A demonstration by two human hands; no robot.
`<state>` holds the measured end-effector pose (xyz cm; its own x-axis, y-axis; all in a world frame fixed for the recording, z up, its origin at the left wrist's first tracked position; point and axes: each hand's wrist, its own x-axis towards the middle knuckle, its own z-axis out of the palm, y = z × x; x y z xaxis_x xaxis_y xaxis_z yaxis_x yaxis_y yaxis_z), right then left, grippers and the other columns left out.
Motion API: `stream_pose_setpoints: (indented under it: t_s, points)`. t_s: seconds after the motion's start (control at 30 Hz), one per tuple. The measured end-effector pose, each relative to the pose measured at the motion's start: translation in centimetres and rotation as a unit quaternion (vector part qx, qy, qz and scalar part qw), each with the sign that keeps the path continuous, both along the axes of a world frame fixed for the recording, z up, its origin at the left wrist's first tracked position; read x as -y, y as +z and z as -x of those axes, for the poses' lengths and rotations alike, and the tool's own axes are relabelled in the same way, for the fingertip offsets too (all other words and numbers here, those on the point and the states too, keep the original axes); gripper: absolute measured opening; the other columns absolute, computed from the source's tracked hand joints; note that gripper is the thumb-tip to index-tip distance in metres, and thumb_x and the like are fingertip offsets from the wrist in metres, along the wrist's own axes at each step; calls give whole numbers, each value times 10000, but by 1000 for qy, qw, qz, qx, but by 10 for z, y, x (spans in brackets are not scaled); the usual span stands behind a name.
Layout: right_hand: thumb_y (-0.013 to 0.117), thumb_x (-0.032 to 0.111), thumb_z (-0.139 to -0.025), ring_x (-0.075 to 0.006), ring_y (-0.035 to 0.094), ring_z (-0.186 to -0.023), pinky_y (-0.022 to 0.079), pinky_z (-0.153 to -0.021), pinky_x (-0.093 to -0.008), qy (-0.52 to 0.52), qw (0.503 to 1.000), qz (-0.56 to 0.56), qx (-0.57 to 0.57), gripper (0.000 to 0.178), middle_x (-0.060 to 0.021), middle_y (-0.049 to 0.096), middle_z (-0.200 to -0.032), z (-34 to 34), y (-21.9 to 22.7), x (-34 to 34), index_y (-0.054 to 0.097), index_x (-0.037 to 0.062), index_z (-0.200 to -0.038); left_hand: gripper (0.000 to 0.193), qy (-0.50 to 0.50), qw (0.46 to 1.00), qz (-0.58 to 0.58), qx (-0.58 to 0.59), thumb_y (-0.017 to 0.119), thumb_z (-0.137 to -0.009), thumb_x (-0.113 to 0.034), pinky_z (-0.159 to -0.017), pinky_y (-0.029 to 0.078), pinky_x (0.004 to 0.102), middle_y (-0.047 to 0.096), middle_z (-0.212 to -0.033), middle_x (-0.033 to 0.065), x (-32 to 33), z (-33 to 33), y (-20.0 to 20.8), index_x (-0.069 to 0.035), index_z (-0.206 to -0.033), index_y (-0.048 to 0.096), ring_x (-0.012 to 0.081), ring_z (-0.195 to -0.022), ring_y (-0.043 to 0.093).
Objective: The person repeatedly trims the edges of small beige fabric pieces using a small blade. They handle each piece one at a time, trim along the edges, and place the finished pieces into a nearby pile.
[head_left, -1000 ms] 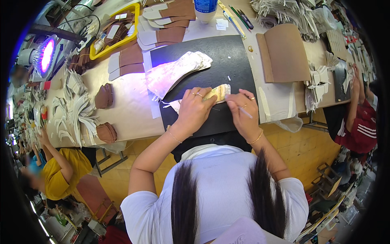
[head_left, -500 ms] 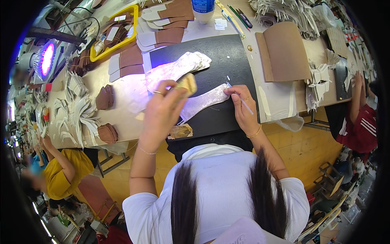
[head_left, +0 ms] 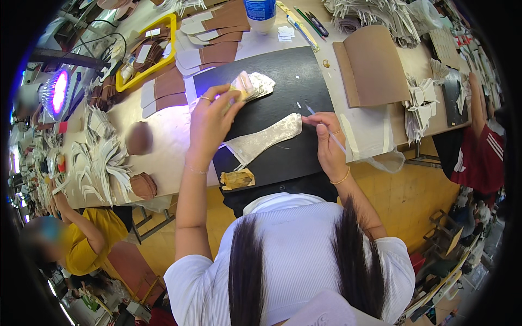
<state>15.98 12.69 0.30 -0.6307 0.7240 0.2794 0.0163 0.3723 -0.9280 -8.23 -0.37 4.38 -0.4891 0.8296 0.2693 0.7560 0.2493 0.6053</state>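
My left hand [head_left: 213, 115] is closed on a pale yellow sponge-like pad [head_left: 242, 85], which is over the near end of a stack of whitish leather-like pieces [head_left: 262, 86]. A single whitish piece [head_left: 265, 138], wide at one end and narrow at the other, lies flat on the black board [head_left: 304, 70]. My right hand [head_left: 330, 142] grips a thin, clear-white stick tool [head_left: 338, 142] between thumb and fingers. One of its fingertips is at the narrow end of that single piece. Worn tan tape [head_left: 237, 179] sits at the board's near left corner.
Brown-and-white cut pieces [head_left: 215, 54] and a yellow tray [head_left: 173, 51] lie at the far left. A blue-labelled bottle [head_left: 261, 16] and pens [head_left: 311, 23] stand or lie beyond the board. A brown folder [head_left: 375, 68] is on the right. A lamp [head_left: 58, 89] glows at left; co-workers sit on both sides.
My left hand has moved the pad away from the single piece, up and left to the stack. My right hand has stayed by the narrow end, its stick tool slightly shifted.
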Motion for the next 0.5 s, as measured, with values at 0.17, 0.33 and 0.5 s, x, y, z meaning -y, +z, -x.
stream_pose_setpoints:
  t_s: [0.17,0.33,0.5]
  points:
    - [484,167,-1095,-238,679,-984,521,-877,-329,-5,999,47,-7,206,-124,642,-1052,-2,-5,-2,608,10,-1148,194,-119,991,-22,-61,811,-833,-163,-768,548,370,715,-1124,96,5,-53,-14,-93,-1013,794,248,-882,665]
    - [443,288,-1114,-235,704,-1088,515,-976,-328,25,998,43,24,321,-107,600,-1126,-1,-2,-2,578,2,-1169,196,-146,986,12,-84,786,-824,-217,-824,508,372,715,-1137,97,1,-76,-34,-115,-991,785,254,-998,645]
    - [461,265,-1108,-228,691,-1047,515,-944,-326,12,999,41,14,295,-111,621,-1096,-3,-7,-4,590,5,-1161,193,-134,987,0,-91,810,-798,-193,-798,516,371,722,-1127,70,-3,-79,-38,-111,-973,803,247,-940,651]
